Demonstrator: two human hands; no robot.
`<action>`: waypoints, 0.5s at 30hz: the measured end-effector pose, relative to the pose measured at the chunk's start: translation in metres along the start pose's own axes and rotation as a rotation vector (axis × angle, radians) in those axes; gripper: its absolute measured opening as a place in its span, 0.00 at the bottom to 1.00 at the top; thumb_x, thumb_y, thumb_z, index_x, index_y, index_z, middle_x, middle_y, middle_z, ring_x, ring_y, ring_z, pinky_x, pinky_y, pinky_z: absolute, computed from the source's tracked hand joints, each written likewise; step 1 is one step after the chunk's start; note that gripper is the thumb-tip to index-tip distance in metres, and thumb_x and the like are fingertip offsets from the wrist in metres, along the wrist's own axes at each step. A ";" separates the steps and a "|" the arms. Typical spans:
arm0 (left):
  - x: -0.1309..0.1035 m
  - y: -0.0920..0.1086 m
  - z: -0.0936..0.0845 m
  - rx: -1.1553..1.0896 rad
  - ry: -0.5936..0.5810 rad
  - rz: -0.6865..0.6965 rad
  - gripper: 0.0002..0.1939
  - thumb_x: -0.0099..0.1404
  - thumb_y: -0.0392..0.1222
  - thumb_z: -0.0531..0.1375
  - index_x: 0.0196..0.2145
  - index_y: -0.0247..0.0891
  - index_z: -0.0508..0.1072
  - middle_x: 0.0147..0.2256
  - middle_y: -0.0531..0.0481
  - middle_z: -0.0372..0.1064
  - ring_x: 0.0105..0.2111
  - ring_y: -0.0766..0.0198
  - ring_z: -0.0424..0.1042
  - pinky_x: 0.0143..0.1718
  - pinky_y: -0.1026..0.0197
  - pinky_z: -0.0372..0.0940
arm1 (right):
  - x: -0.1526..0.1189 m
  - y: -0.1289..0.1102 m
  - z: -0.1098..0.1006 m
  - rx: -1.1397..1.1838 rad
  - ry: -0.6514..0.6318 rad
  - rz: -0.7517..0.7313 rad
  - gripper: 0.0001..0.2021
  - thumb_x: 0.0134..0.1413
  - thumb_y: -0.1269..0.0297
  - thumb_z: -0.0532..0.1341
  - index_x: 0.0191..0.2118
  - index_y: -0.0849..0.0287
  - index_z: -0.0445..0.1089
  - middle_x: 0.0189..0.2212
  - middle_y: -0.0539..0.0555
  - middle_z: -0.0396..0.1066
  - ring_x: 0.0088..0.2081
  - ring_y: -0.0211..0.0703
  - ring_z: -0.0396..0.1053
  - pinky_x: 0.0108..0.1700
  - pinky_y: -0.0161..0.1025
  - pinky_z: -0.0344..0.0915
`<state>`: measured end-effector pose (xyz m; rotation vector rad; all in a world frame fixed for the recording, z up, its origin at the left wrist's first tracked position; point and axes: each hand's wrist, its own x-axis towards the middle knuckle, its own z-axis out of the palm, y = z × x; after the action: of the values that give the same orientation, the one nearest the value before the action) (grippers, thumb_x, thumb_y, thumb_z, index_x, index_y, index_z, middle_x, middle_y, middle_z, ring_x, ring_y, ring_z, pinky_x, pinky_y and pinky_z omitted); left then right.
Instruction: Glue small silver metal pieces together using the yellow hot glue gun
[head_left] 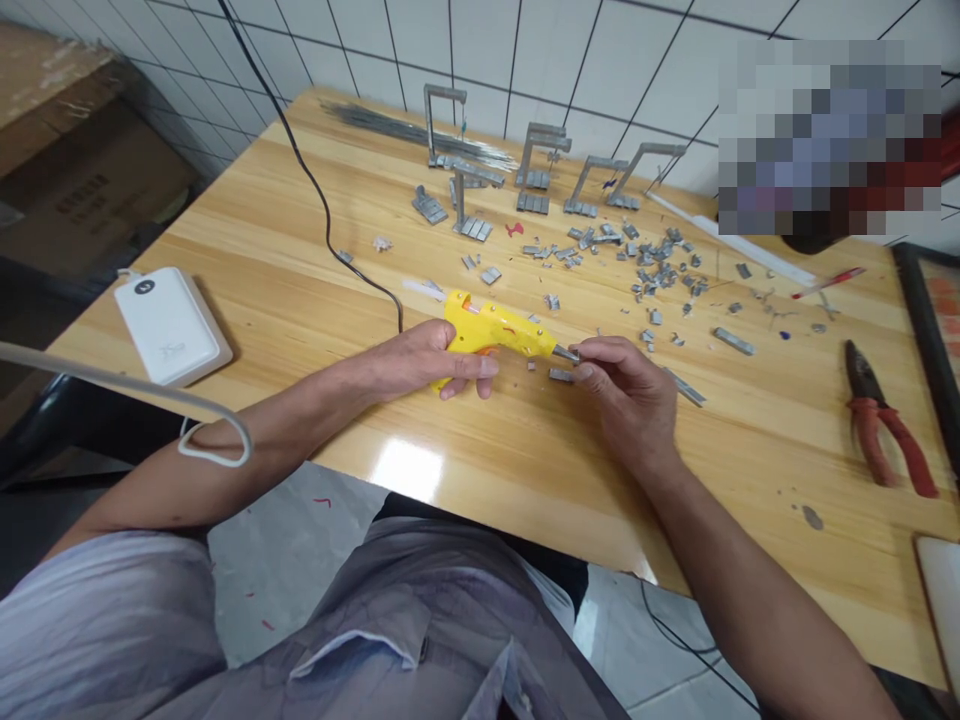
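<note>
Left hand [431,362] grips glue gun [491,330]; right hand [626,390] pinches metal piece [564,353] at nozzle, three o'clock. Burn risk: fingertips touch hot tip.

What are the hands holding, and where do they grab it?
The left hand grips the yellow glue gun by its handle. The right hand pinches a small metal piece at the gun's nozzle.
</note>
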<state>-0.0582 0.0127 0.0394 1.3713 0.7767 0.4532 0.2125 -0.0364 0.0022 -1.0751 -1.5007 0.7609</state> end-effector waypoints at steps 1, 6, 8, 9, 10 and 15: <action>0.000 0.000 0.000 0.002 0.007 -0.001 0.21 0.61 0.56 0.72 0.31 0.34 0.75 0.25 0.50 0.75 0.18 0.74 0.61 0.23 0.65 0.58 | 0.000 -0.001 0.000 -0.002 -0.001 0.006 0.08 0.61 0.52 0.72 0.42 0.46 0.84 0.39 0.51 0.82 0.42 0.44 0.78 0.47 0.44 0.75; -0.002 0.003 0.001 0.059 0.038 -0.003 0.20 0.63 0.55 0.71 0.29 0.35 0.74 0.24 0.51 0.75 0.19 0.72 0.63 0.25 0.65 0.62 | -0.001 -0.003 -0.001 0.062 0.009 0.091 0.10 0.58 0.50 0.74 0.41 0.47 0.83 0.40 0.51 0.82 0.41 0.43 0.78 0.43 0.43 0.77; -0.002 0.003 0.003 0.097 0.042 -0.001 0.17 0.64 0.52 0.69 0.30 0.35 0.75 0.25 0.50 0.76 0.20 0.72 0.63 0.25 0.66 0.62 | -0.001 -0.003 -0.001 0.114 0.005 0.129 0.11 0.58 0.49 0.74 0.41 0.48 0.83 0.41 0.51 0.82 0.39 0.42 0.78 0.41 0.43 0.78; -0.003 0.002 0.004 0.113 0.044 0.003 0.16 0.65 0.51 0.69 0.31 0.35 0.76 0.26 0.50 0.77 0.20 0.72 0.63 0.25 0.66 0.62 | 0.000 -0.004 -0.002 0.137 0.002 0.139 0.11 0.58 0.49 0.74 0.41 0.48 0.83 0.41 0.51 0.82 0.38 0.42 0.78 0.40 0.42 0.78; -0.003 0.001 0.004 0.124 0.048 0.010 0.15 0.66 0.50 0.68 0.33 0.35 0.77 0.28 0.50 0.77 0.20 0.73 0.63 0.24 0.67 0.61 | 0.000 -0.004 -0.002 0.156 0.000 0.141 0.12 0.58 0.49 0.74 0.41 0.48 0.82 0.41 0.51 0.82 0.37 0.42 0.78 0.40 0.42 0.78; -0.006 -0.007 0.010 0.184 0.136 0.061 0.16 0.66 0.52 0.67 0.39 0.35 0.80 0.32 0.48 0.80 0.24 0.69 0.69 0.24 0.67 0.64 | -0.002 -0.001 -0.003 0.177 -0.010 0.106 0.11 0.58 0.50 0.75 0.42 0.47 0.83 0.41 0.51 0.82 0.38 0.43 0.78 0.41 0.45 0.78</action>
<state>-0.0561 0.0001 0.0346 1.5502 0.9074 0.5373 0.2153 -0.0389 0.0030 -1.0242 -1.3653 0.9555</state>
